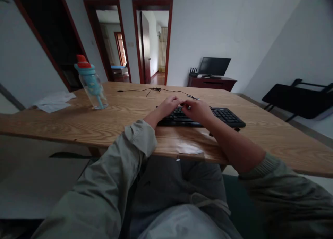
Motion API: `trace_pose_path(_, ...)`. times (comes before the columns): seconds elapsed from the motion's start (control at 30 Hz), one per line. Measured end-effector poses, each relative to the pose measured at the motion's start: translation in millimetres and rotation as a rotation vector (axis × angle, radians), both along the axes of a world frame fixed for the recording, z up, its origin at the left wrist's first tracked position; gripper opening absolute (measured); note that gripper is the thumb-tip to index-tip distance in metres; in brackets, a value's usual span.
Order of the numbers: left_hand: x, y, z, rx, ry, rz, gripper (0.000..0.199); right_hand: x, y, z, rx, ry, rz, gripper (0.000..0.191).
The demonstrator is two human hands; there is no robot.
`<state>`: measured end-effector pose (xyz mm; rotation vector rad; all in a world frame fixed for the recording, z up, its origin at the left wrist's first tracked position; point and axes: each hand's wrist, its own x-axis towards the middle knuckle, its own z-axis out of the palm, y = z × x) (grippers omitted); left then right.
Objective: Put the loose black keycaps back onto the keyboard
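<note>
A black keyboard [226, 116] lies on the wooden table in front of me, its middle covered by my hands. Over its upper middle part my left hand [168, 106] reaches in from the left, fingers closed and their tips close to those of the other hand. My right hand [198, 110] is closed in a pinch there. Something small and dark shows between the fingertips, too little to name. Small dark pieces [236, 129] lie by the keyboard's near right edge, partly hidden by my right forearm.
A thin black cable [156, 89] runs across the table [125, 117] behind the keyboard. Left of it stands a clear bottle [94, 88] with a red and blue lid, beside white paper [54, 101]. A small dark item [191, 97] lies just beyond my hands.
</note>
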<state>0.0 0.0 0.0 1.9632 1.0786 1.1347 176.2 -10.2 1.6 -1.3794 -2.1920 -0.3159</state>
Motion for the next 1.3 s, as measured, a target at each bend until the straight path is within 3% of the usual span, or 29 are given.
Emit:
trace_pose_path(0.13,19.7,-6.0,1.8,-0.127,-0.186,-0.082,0.017,3.0,-3.6,-8.0,0.072,0.109,0.044,0.030)
trace_pose_path(0.27,15.9,-3.1,-2.1,-0.275,-0.429,-0.189,0.018,-0.3,-0.6,-8.3,0.010,0.364,0.232,0.026)
trace_pose_path(0.43,4.9,-3.3,-4.2,-0.247,-0.543,-0.272,0.028,-6.2,-2.2,-13.6,0.055,0.575,0.419,0.025)
trace_pose_path(0.63,-3.0,-3.3,-4.8,-0.168,-0.452,-0.257,0.029,-9.5,-2.7,-16.6,0.037,0.601,0.454,0.024)
trace_pose_path(0.87,-9.0,5.1,-6.0,-0.327,-0.455,-0.322,0.020,-6.3,0.1,-18.4,0.045,0.581,0.434,0.025)
trace_pose_path(1.3,-18.7,5.4,-3.9,-0.091,0.062,-0.043,0.032,-4.3,7.8,-26.7,-0.033,0.481,0.417,0.027)
